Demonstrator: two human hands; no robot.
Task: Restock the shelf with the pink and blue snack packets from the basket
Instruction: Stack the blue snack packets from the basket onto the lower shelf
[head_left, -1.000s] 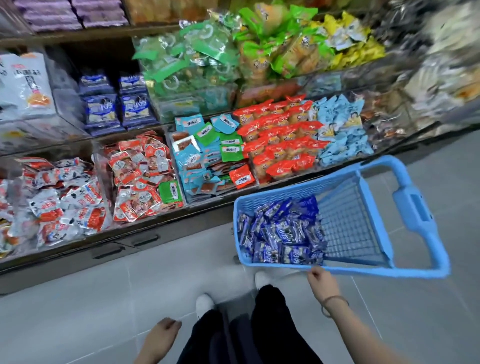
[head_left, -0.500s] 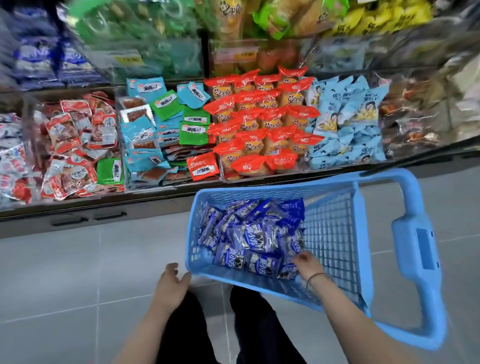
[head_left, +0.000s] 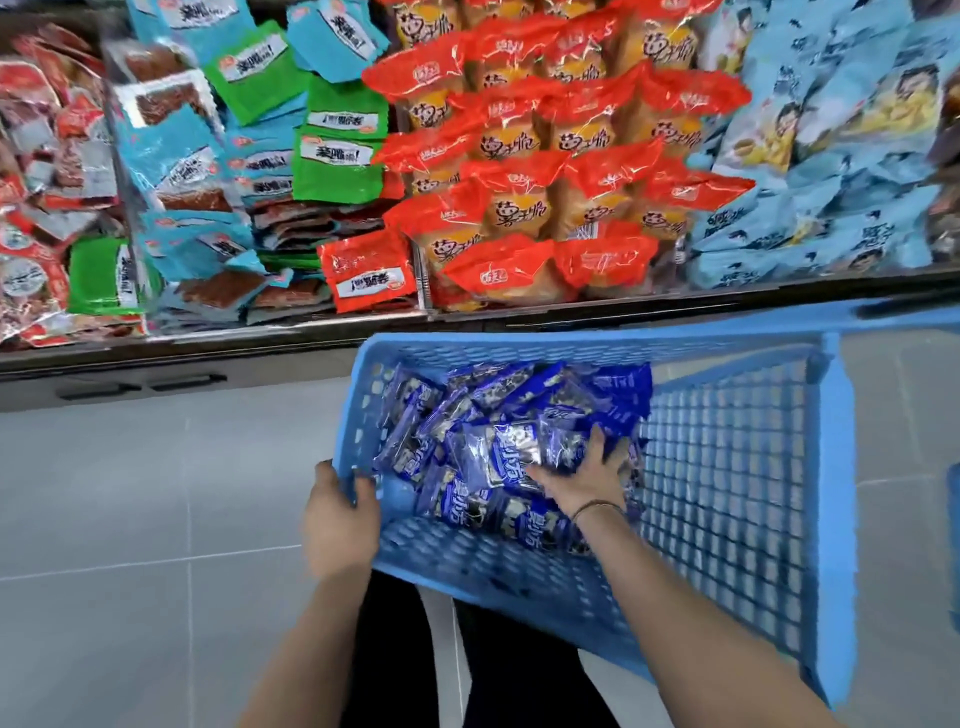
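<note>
Packets of blue-wrapped snacks (head_left: 498, 415) lie heaped in the blue basket (head_left: 571, 345) before the stocked shelf (head_left: 467, 317); the left hand (head_left: 340, 514) grips the basket's near corner, the right hand (head_left: 582, 478) spreads over the pile, grasp unclear.

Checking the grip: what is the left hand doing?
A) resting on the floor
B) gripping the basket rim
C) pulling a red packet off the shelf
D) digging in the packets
B: the left hand curls over the basket rim at its near corner.
</note>
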